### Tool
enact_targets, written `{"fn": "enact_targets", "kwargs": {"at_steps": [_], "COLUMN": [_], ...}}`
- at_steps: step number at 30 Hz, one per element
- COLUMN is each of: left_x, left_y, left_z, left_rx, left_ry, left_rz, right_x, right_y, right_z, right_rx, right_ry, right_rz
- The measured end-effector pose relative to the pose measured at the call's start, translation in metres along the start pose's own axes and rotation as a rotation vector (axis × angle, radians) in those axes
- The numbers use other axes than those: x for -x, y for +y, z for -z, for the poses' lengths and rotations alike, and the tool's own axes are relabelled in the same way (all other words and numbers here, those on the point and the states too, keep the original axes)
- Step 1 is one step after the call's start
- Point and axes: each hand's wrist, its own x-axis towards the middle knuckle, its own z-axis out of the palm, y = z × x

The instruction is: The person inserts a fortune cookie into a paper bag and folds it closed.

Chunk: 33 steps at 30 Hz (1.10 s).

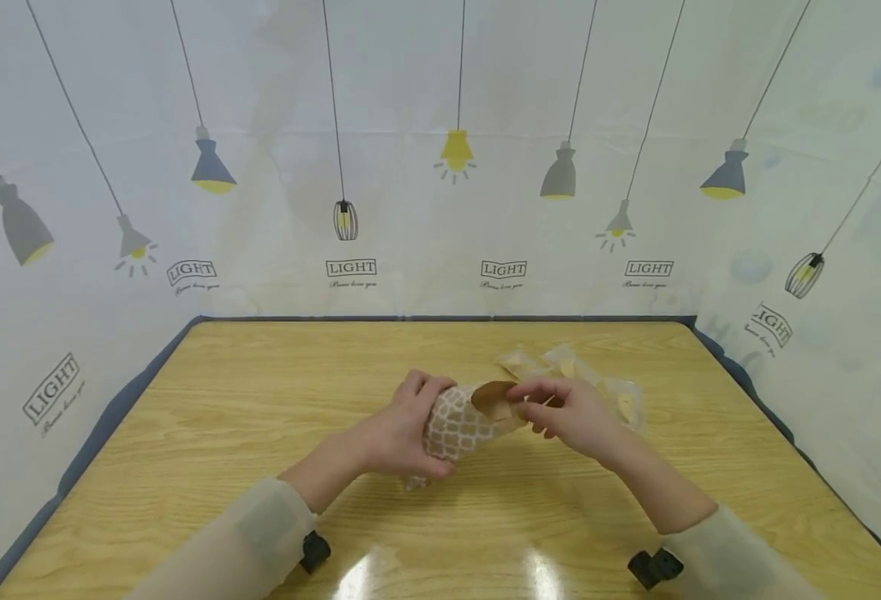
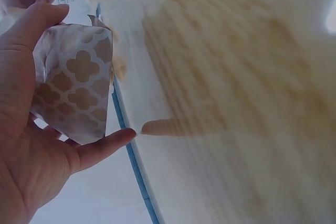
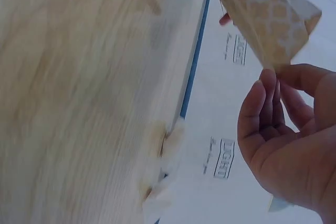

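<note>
A patterned paper bag (image 1: 455,423), tan with a white lattice print, lies tilted above the table with its brown open mouth toward the right. My left hand (image 1: 402,425) grips the bag's lower body, thumb on the near side and fingers over the far side. In the left wrist view the bag (image 2: 79,82) sits between thumb and fingers. My right hand (image 1: 571,412) pinches the rim of the mouth between thumb and fingertips. The right wrist view shows that pinch by the right hand (image 3: 289,129) at one corner of the bag (image 3: 268,17). What the bag contains is hidden.
Several small clear packets (image 1: 623,402) with pale yellowish pieces lie on the wooden table (image 1: 260,392) behind and beside my right hand. A white cloth wall (image 1: 410,292) printed with lamps closes off the back and sides.
</note>
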Motion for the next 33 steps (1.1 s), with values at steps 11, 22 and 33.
{"fn": "enact_targets", "kwargs": {"at_steps": [11,22,33], "left_x": [0.005,0.008,0.007], "left_y": [-0.006,-0.008,-0.01], "left_z": [0.005,0.006,0.005], "left_rx": [-0.01,-0.001,-0.006], "left_ry": [0.02,0.013,0.012], "left_rz": [0.015,0.027,0.008], "right_x": [0.005,0.017,0.017], "right_y": [0.051,0.114,0.131], "right_z": [0.073,0.128,0.136], "right_rx": [0.061,0.409,0.409], "right_ry": [0.057,0.033,-0.1], "right_rz": [-0.053,-0.013,-0.029]}}
